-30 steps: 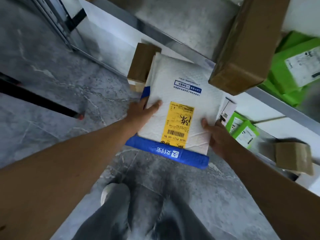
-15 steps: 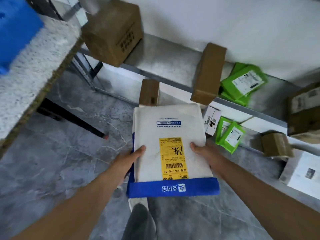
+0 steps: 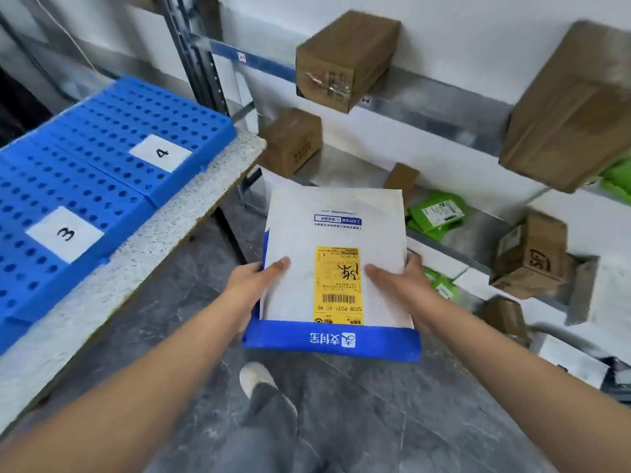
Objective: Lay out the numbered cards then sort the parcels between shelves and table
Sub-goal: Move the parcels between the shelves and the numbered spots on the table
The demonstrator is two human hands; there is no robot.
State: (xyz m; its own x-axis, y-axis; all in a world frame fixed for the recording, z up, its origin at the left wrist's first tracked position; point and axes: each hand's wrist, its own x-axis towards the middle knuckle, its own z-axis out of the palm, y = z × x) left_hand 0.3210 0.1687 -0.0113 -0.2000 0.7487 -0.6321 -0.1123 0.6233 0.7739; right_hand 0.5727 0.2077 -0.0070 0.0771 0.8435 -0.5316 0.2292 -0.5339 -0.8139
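Both hands hold a flat white mailer parcel (image 3: 334,230) in the air over the grey marble floor (image 3: 358,411), between the tabletop (image 3: 164,233) on the left and the metal shelves (image 3: 444,117) on the right. The left grip (image 3: 259,281) clasps the parcel's left edge and the right grip (image 3: 399,285) clasps its right edge, each with the thumb lying on top and the fingers hidden underneath. A yellow label (image 3: 336,285) with a barcode sits on the parcel's face between the two thumbs. Blue shows along the near edge and left side; I cannot tell whether it belongs to this parcel or to a second one below. On the tabletop lie blue perforated trays (image 3: 102,179), with card 3 (image 3: 65,233) on the nearer one and card 4 (image 3: 160,153) on the farther. The shelves carry brown cardboard boxes (image 3: 345,59) and green mailer bags (image 3: 437,213). A pale shoe (image 3: 256,377) shows on the floor below the parcel.
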